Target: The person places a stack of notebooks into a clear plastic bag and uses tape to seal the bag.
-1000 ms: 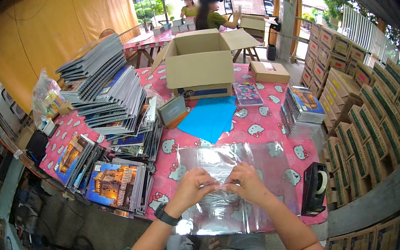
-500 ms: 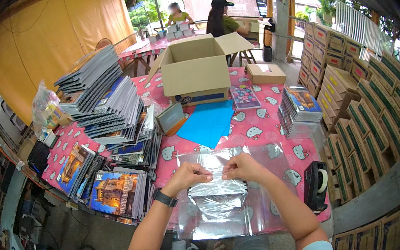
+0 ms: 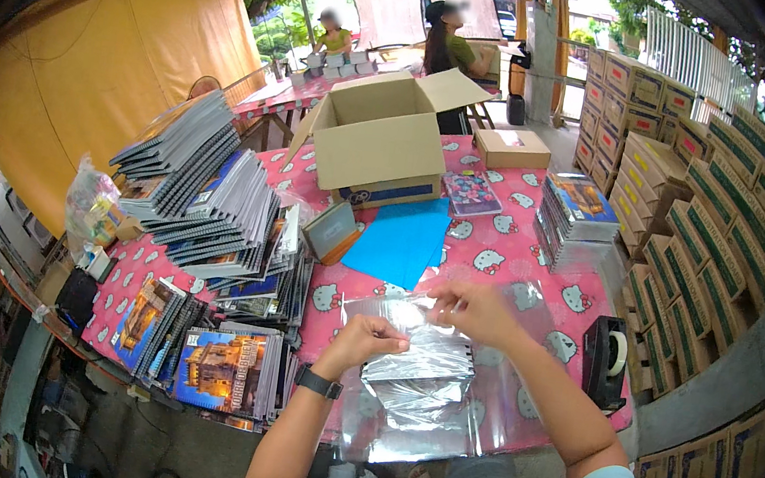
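In front of me a clear plastic sleeve (image 3: 415, 398), shiny and creased, lies around a spiral-bound item whose cover is hidden by glare. My left hand (image 3: 368, 340), wearing a dark wristwatch (image 3: 318, 382), pinches the plastic near its upper middle. Just above and to the right, my right hand (image 3: 469, 311) is raised over the sleeve's far edge with bent fingers; whatever they hold is too small to make out. More clear plastic (image 3: 517, 389) spreads flat under my right forearm. Beside the far edge lie blue sheets (image 3: 398, 241).
Stacked spiral notebooks (image 3: 202, 188) fill the left side, with more (image 3: 221, 367) near the front. An open carton (image 3: 378, 157) stands at the back. A tape dispenser (image 3: 606, 362) and wrapped notebooks (image 3: 579, 215) are right. Two people work behind; cartons (image 3: 726, 243) line the right.
My right hand has moved up and away from my left hand, over the sleeve's far edge. My left hand keeps its pinch on the plastic. The view has shifted slightly.
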### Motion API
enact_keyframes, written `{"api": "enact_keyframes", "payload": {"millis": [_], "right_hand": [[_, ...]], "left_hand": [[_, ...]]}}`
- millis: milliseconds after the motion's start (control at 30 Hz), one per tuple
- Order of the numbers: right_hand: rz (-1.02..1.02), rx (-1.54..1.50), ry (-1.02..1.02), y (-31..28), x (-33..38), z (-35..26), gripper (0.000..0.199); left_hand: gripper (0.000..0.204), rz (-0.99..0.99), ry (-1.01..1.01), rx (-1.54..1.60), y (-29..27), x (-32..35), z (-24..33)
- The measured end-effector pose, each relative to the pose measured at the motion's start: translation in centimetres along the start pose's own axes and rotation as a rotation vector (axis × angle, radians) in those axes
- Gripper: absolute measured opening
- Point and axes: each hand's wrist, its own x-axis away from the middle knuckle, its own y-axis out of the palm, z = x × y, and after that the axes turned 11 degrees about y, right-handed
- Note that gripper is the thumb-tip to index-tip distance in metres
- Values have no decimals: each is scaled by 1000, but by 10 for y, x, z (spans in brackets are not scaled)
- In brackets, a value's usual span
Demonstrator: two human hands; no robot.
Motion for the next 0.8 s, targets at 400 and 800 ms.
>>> {"api": "enact_keyframes", "payload": {"millis": [400, 800], "right_hand": [[-428, 494, -95, -2, -17, -6, 17], [-20, 954, -518, 25, 62, 17, 42]], "left_hand": [[13, -271, 340, -750, -11, -13, 38], [63, -84, 451, -1205, 40, 51, 42]]}}
